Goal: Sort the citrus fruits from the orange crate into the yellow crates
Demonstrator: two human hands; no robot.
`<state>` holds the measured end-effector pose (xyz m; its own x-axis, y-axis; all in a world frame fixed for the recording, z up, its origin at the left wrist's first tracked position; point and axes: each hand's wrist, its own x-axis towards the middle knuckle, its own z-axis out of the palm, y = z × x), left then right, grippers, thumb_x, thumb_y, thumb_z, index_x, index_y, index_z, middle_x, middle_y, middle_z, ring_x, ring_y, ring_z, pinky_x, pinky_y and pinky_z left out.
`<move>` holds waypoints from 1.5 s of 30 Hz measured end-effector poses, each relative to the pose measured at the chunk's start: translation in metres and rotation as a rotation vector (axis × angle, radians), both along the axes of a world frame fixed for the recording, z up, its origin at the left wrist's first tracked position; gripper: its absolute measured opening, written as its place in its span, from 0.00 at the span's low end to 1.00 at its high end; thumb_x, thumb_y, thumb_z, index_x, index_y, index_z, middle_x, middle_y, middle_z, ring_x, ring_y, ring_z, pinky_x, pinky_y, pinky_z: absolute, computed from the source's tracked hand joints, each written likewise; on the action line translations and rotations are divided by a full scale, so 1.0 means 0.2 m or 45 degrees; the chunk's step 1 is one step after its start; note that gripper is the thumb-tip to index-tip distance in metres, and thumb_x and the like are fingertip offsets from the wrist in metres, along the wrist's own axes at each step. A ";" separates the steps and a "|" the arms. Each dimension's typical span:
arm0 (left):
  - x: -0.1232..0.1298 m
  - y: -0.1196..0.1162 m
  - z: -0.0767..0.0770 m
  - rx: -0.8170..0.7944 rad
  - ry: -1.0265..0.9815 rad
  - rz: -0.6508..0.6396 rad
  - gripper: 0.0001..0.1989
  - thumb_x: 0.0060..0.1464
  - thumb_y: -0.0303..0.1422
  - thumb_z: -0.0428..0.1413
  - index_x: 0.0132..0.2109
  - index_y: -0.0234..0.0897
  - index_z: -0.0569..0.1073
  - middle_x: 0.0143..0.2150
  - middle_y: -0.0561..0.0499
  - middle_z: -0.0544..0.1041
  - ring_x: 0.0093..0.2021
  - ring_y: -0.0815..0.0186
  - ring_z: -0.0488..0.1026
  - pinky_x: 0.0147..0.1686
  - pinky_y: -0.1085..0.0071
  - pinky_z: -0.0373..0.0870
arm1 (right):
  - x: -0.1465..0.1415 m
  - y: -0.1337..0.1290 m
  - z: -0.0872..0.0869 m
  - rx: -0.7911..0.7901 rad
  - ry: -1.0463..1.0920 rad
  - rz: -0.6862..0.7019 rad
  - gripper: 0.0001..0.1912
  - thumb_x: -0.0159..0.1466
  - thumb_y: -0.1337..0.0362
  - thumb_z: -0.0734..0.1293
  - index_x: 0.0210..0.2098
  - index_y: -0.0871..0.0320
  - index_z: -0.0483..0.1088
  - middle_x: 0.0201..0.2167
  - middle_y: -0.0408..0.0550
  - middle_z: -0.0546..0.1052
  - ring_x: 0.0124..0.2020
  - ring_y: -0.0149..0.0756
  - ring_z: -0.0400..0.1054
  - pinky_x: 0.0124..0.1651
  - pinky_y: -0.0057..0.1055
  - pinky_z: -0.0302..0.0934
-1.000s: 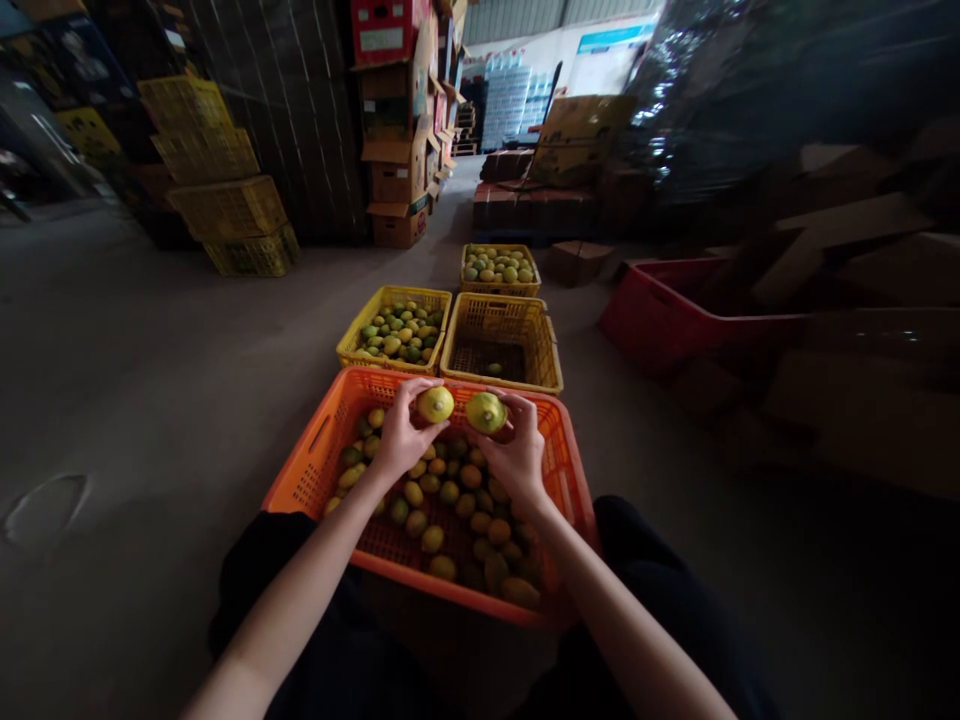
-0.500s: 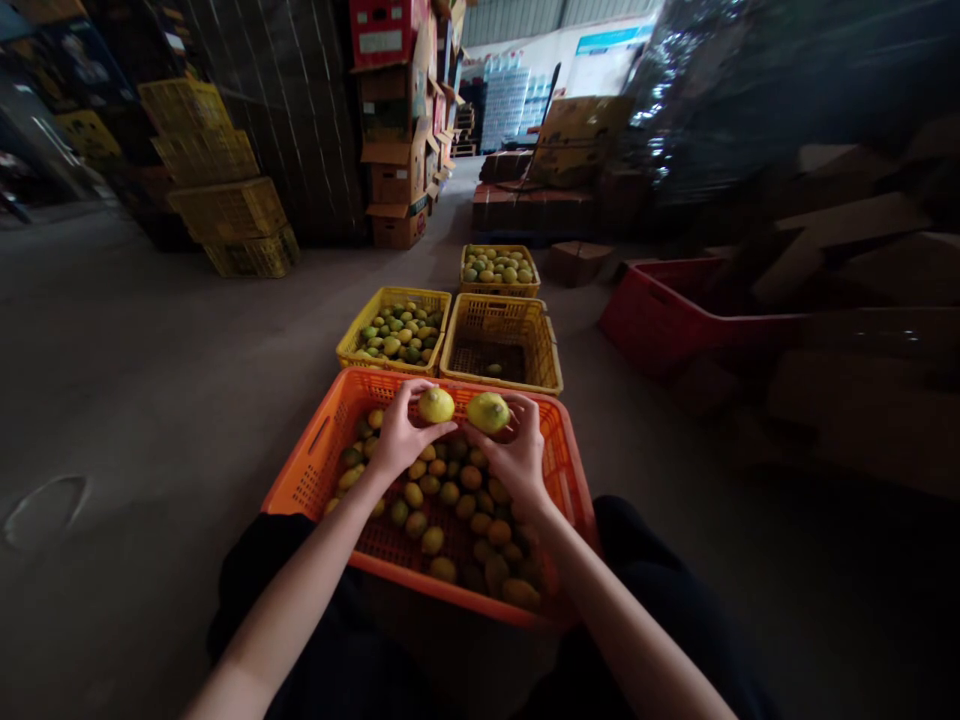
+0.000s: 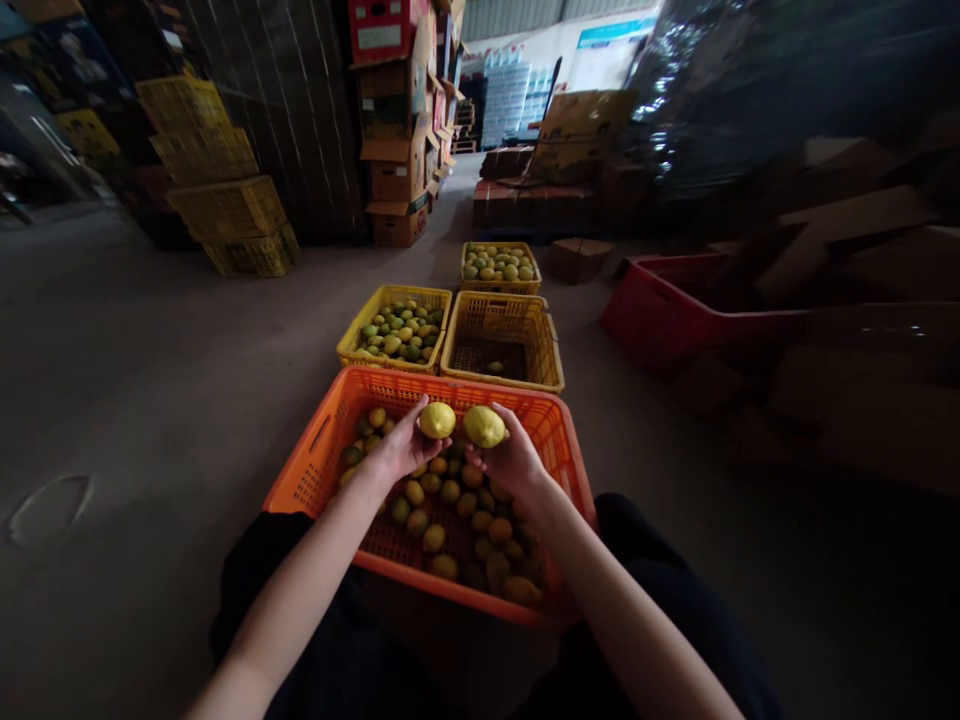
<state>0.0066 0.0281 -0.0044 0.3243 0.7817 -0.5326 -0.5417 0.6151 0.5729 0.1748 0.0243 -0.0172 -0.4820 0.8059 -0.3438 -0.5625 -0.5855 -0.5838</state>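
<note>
My left hand (image 3: 405,446) is closed around a yellow lemon (image 3: 437,420), its fingers partly beneath the fruit. Another lemon (image 3: 484,426), slightly greener, rests in the grip of my right hand (image 3: 513,455). Both fruits are side by side with a small gap between them, held over the far half of an orange plastic crate (image 3: 315,462). Inside that crate lie many loose lemons (image 3: 450,492), yellow to green and orange-tinged, with bare slatted floor showing between some of them. My forearms hide part of its contents.
Beyond the orange crate stand a yellow crate (image 3: 343,345) of green and yellow lemons, a yellow crate (image 3: 556,365) with one fruit visible, and a farther filled crate (image 3: 463,284). A red bin (image 3: 645,320) and cardboard are at right; stacked yellow crates (image 3: 225,207) at left.
Both hands have lowered slightly and turned, so the fingers now sit more under the lemons. The two lemons have rotated in my grip and stay held. The crates are unchanged.
</note>
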 end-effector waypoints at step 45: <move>-0.01 0.00 0.02 -0.092 -0.093 -0.030 0.18 0.60 0.41 0.46 0.34 0.28 0.69 0.26 0.44 0.75 0.23 0.69 0.74 0.19 0.80 0.71 | 0.00 -0.02 0.04 -0.131 -0.032 -0.061 0.23 0.63 0.53 0.53 0.23 0.62 0.67 0.15 0.49 0.71 0.13 0.29 0.62 0.11 0.20 0.52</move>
<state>0.0051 0.0274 -0.0013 0.3821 0.7336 -0.5620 -0.5650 0.6667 0.4861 0.1742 0.0196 -0.0098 -0.4337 0.7879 -0.4371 -0.5773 -0.6155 -0.5366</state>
